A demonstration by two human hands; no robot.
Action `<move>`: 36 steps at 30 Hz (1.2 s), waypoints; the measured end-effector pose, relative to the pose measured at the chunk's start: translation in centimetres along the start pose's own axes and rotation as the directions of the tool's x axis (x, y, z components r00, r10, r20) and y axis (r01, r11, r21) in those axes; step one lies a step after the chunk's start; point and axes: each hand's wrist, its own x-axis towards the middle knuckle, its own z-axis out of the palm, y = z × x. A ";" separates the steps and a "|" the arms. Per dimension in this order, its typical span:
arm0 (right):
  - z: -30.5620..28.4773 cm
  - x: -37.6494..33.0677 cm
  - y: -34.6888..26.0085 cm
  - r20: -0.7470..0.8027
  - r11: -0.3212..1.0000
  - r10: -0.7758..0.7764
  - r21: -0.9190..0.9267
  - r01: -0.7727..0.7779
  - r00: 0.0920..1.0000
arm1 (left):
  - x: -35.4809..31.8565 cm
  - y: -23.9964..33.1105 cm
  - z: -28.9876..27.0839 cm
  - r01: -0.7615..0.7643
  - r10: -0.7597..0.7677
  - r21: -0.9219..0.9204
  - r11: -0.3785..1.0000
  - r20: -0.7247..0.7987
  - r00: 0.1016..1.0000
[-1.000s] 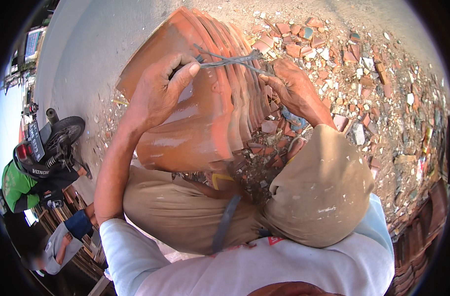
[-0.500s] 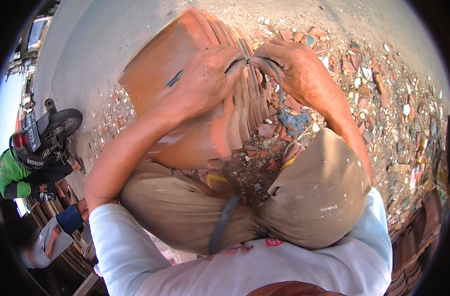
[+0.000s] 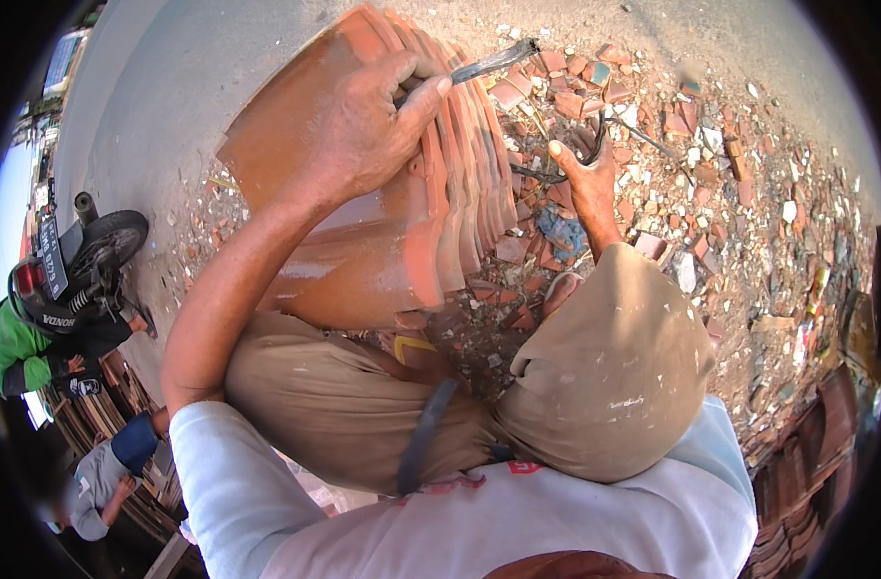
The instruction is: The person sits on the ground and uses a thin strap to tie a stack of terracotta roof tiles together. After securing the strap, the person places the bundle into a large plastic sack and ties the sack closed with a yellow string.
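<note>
Beneath our left hand: stacked clay tiles; that hand pinches a grey strip, likely controlling its end; our right hand, spread, bears black strapping.

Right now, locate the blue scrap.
In the head view, the blue scrap lies right of centre on the rubble, between the tile stack and right wrist.

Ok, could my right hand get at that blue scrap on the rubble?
Probably yes: nothing seems to cover the blue scrap beside your right hand, though a dark strip at that hand might hinder it.
</note>
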 end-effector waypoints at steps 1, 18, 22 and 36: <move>-0.9 -0.3 0.5 0.025 0.998 0.062 0.001 -0.062 0.998 | -0.2 -0.2 0.1 -0.018 0.019 0.011 1.000 -0.013 1.000; 3.2 2.2 -4.6 0.195 0.795 0.246 0.520 -0.313 0.949 | -4.3 -3.1 -8.3 0.189 -0.195 -0.074 0.979 -0.081 0.978; 2.7 0.8 -5.4 0.108 0.779 0.303 0.544 -0.312 0.947 | -7.6 -6.5 -11.7 0.283 -0.321 -0.175 0.943 -0.255 0.912; 0.2 3.7 -4.8 0.607 0.497 0.229 -0.745 0.445 0.761 | 4.2 -4.1 -7.8 0.108 -0.086 0.200 0.974 -0.118 0.989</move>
